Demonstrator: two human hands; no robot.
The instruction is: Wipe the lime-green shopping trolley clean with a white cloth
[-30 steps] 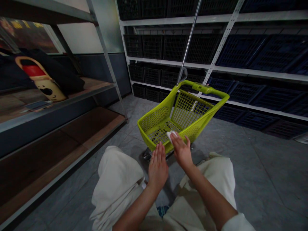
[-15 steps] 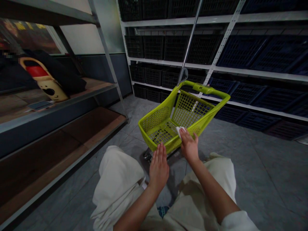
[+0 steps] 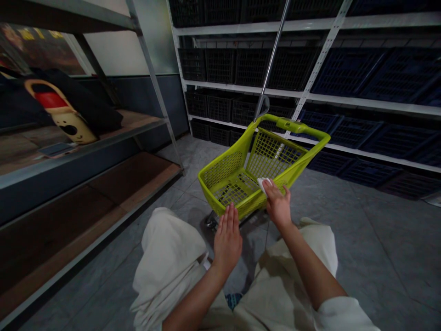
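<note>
A lime-green wheeled shopping basket (image 3: 223, 172) stands on the grey floor in front of my knees. My right hand (image 3: 278, 204) presses a small white cloth (image 3: 263, 183) against the basket's near rim, towards its right side, fingers closed over the cloth. My left hand (image 3: 226, 239) hovers just short of the basket's front wall, flat, fingers straight and held together, holding nothing. A metal pull handle (image 3: 272, 57) rises from the back of the basket.
A metal rack (image 3: 82, 147) with wooden shelves runs along the left; on it lie a cream and red object (image 3: 62, 112) and dark bags. White shelving (image 3: 310, 96) with black and blue crates fills the back wall. Grey floor tiles stretch to the right.
My right hand has slid the white cloth to the right along the basket's near rim. My left hand has stayed almost where it was.
</note>
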